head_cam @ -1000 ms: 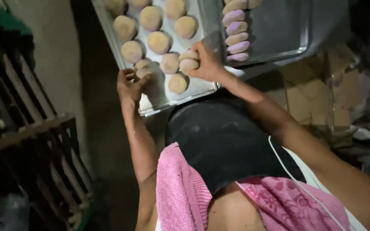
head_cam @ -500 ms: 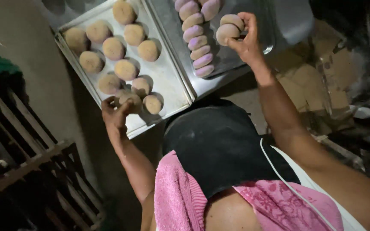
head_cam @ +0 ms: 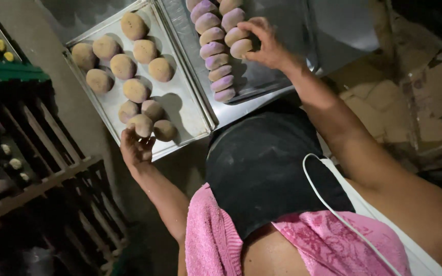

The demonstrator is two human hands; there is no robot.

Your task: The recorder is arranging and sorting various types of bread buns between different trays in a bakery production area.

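Two metal trays lie side by side. The left tray [head_cam: 182,105] holds several round tan dough balls. The right tray [head_cam: 287,30] holds a row of purplish dough pieces [head_cam: 215,50] and a shorter second row beside it. My right hand [head_cam: 267,45] is over the right tray, its fingers closed on a pale dough ball [head_cam: 241,48] at the near end of that second row. At the near edge of the left tray, my left hand [head_cam: 136,147] curls its fingertips around a tan dough ball [head_cam: 140,124].
A dark wooden rack [head_cam: 37,174] stands at the left with small dough pieces on its shelves, and a green crate edge [head_cam: 6,71] shows above it. Flattened cardboard [head_cam: 384,92] lies at the right. A pink towel [head_cam: 216,240] and black cloth [head_cam: 267,163] hang below me.
My right hand has carried a dough ball from the left tray over to the right tray and lowered it into the second row. My left hand stayed at the left tray's near edge.
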